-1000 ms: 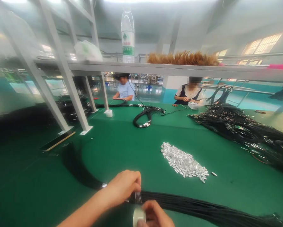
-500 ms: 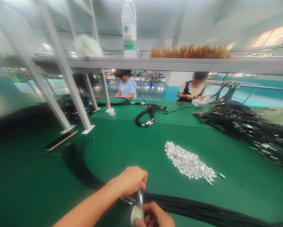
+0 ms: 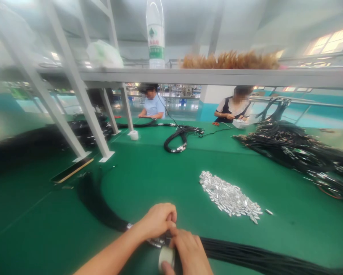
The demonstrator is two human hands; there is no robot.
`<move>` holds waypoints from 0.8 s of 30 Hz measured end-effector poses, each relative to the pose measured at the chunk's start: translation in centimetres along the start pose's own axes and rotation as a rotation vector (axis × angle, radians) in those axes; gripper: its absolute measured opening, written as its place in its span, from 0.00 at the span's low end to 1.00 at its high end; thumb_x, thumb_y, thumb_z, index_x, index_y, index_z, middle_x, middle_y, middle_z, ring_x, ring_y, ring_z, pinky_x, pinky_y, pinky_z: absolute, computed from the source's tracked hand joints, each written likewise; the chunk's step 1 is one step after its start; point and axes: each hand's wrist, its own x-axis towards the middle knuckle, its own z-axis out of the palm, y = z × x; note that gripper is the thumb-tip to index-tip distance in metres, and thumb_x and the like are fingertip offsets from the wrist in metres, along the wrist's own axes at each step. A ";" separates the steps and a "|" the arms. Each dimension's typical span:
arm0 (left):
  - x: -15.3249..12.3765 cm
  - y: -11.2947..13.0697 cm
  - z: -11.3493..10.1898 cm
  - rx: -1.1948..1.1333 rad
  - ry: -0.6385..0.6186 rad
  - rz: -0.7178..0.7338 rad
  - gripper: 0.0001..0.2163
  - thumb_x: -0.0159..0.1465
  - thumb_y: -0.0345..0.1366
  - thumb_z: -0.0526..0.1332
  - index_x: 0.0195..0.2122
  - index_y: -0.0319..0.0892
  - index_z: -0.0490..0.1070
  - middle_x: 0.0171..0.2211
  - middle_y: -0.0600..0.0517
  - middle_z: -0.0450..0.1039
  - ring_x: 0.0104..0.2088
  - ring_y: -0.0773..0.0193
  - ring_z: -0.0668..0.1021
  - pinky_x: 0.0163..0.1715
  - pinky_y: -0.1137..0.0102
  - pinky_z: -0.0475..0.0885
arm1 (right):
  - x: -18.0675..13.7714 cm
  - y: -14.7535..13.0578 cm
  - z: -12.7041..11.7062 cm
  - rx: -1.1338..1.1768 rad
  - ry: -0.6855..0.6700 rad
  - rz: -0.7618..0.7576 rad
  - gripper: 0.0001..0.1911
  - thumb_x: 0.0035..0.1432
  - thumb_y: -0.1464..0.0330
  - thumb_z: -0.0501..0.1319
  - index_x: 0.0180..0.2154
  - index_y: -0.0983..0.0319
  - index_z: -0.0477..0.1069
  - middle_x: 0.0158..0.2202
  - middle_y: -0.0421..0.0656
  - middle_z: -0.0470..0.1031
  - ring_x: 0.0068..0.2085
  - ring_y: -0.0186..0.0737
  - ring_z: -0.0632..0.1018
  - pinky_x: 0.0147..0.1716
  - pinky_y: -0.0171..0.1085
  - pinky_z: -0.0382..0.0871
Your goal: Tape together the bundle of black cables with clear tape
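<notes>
Where right hand [image 3: 188, 250] covers cable bundle [image 3: 260, 259], tape roll [image 3: 166, 259] half-hidden

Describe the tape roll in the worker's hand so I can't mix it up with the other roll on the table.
On the green table, look at the near edge where both hands meet over the black cable bundle. The clear tape roll sits in the right hand. The other white roll stands far off by the shelf leg.
</notes>
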 end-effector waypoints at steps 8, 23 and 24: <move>-4.5 1.0 -2.4 -0.101 0.015 0.108 0.12 0.63 0.30 0.57 0.46 0.49 0.71 0.43 0.55 0.72 0.45 0.64 0.70 0.47 0.74 0.62 | 0.2 0.2 -0.3 0.022 -0.017 0.009 0.13 0.37 0.71 0.69 0.30 0.58 0.72 0.41 0.41 0.78 0.43 0.50 0.75 0.43 0.42 0.61; -5.0 -0.3 -1.7 0.097 -0.118 0.130 0.15 0.58 0.39 0.65 0.45 0.46 0.66 0.43 0.52 0.67 0.45 0.56 0.68 0.49 0.59 0.63 | -0.8 2.3 -0.1 0.021 0.030 -0.107 0.16 0.40 0.61 0.72 0.34 0.54 0.74 0.47 0.37 0.78 0.48 0.51 0.75 0.46 0.41 0.66; -5.0 -0.1 -1.7 0.107 -0.125 0.130 0.15 0.57 0.37 0.65 0.45 0.45 0.66 0.43 0.51 0.67 0.45 0.56 0.68 0.48 0.60 0.63 | -0.9 2.4 -0.2 0.018 0.031 -0.122 0.17 0.41 0.61 0.72 0.35 0.53 0.73 0.47 0.37 0.78 0.49 0.51 0.75 0.46 0.41 0.67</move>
